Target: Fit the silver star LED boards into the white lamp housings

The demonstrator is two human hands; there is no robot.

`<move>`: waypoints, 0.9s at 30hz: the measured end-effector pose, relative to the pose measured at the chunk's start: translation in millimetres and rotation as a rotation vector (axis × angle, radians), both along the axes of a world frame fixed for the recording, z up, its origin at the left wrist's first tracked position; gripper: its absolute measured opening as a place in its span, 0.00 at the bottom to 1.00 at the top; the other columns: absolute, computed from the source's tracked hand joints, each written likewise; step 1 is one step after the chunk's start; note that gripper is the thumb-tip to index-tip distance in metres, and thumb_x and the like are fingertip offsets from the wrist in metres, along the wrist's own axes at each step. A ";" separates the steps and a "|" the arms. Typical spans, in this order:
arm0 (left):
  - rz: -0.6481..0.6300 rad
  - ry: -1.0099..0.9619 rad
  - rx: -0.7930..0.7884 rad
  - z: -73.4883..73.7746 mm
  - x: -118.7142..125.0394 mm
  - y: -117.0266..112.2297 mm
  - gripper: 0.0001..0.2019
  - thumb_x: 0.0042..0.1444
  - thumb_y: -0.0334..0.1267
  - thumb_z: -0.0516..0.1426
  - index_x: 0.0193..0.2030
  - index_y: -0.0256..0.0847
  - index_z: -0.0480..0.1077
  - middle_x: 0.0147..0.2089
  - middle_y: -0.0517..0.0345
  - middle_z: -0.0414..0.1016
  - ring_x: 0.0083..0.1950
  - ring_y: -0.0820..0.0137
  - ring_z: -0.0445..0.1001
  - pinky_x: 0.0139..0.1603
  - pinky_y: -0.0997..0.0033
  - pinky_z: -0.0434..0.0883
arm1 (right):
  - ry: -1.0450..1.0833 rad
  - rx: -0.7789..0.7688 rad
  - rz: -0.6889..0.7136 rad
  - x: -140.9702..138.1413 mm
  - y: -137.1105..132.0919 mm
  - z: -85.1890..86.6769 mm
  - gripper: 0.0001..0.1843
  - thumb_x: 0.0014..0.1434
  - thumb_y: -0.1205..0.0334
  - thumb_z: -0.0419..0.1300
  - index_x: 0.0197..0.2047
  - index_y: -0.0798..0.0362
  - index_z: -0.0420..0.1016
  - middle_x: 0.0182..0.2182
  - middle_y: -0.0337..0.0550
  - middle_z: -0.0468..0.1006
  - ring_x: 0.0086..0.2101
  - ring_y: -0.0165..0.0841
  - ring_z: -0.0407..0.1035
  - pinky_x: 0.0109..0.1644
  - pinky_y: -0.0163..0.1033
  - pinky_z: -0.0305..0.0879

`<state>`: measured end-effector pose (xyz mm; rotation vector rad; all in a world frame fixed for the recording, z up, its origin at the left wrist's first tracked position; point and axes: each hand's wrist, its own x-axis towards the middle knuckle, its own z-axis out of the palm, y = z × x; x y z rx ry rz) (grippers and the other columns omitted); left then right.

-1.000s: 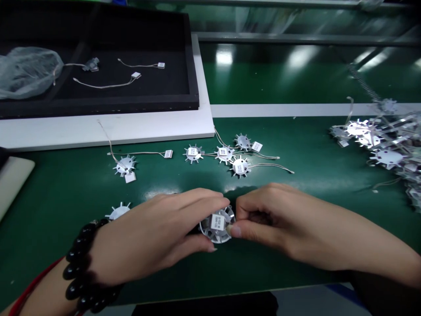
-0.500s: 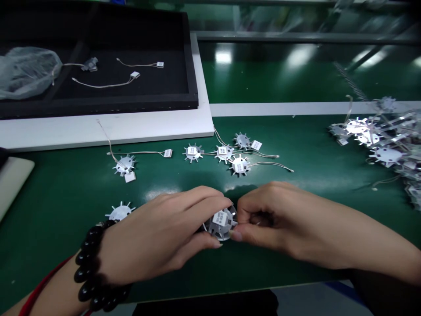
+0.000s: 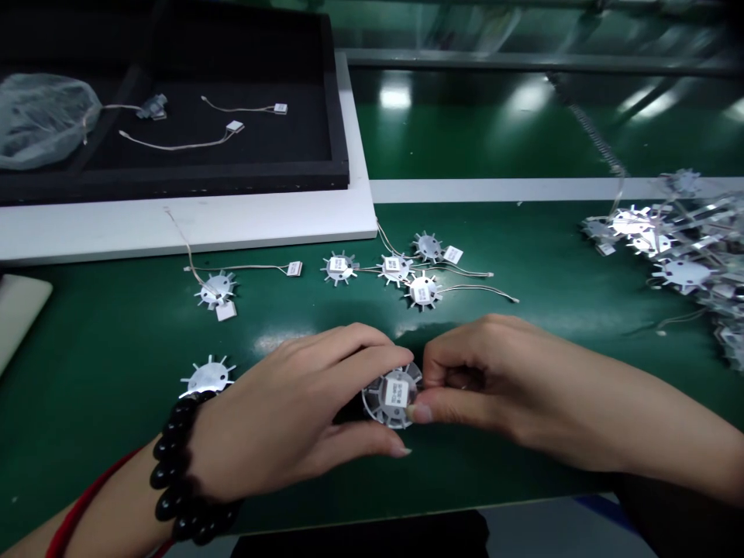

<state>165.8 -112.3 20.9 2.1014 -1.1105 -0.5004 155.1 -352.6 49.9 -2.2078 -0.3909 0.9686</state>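
Note:
Both hands meet low at the centre of the green table (image 3: pixel 523 256) around one small round metal disc with bent fins (image 3: pixel 393 395), which carries a white square chip on top. My left hand (image 3: pixel 296 411), with a black bead bracelet at the wrist, curls its fingers over the disc's left and far side. My right hand (image 3: pixel 482 387) pinches the disc's right edge between thumb and forefinger. Another finned disc (image 3: pixel 208 377) lies flat just left of my left wrist.
Several finned discs with white chips and thin wires (image 3: pixel 401 271) lie beyond the hands; one more (image 3: pixel 216 291) to the left. A heap of metal discs (image 3: pixel 674 248) sits at the right edge. A black tray (image 3: pixel 232 182) on a white board (image 3: pixel 191 221) holds wired chips and a plastic bag (image 3: pixel 40 116).
The disc has turned a little between the fingers, and my left thumb has slid rightward under it. The view has shifted slightly; both hands stay in place.

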 end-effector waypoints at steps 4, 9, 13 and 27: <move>0.019 0.029 -0.013 1.3 0.8 0.5 0.20 0.65 0.48 0.60 0.59 0.46 0.64 0.56 0.59 0.73 0.51 0.70 0.75 0.46 0.73 0.73 | 0.026 0.015 -0.014 0.6 0.8 1.5 0.20 0.63 0.46 0.63 0.26 0.51 0.73 0.19 0.31 0.67 0.21 0.24 0.56 0.21 0.33 0.47; 0.006 -0.018 -0.007 0.3 1.1 2.8 0.24 0.65 0.49 0.59 0.64 0.44 0.61 0.58 0.56 0.74 0.54 0.69 0.76 0.50 0.73 0.74 | 0.073 0.039 -0.041 2.1 3.4 1.7 0.19 0.62 0.47 0.64 0.26 0.51 0.73 0.19 0.32 0.66 0.20 0.24 0.53 0.21 0.32 0.47; -0.010 -0.052 -0.001 -1.7 0.3 2.9 0.25 0.66 0.49 0.58 0.65 0.42 0.62 0.59 0.55 0.75 0.55 0.69 0.76 0.51 0.72 0.75 | 0.081 0.033 -0.041 3.4 3.4 1.2 0.19 0.62 0.47 0.64 0.27 0.51 0.74 0.20 0.33 0.67 0.20 0.24 0.53 0.21 0.32 0.47; 0.019 -0.020 -0.051 -5.5 -2.3 0.0 0.22 0.66 0.49 0.58 0.62 0.45 0.63 0.58 0.58 0.74 0.53 0.70 0.76 0.50 0.74 0.73 | 0.027 -0.001 0.014 6.2 0.4 -0.1 0.19 0.62 0.46 0.63 0.27 0.50 0.75 0.19 0.31 0.70 0.21 0.24 0.59 0.21 0.31 0.49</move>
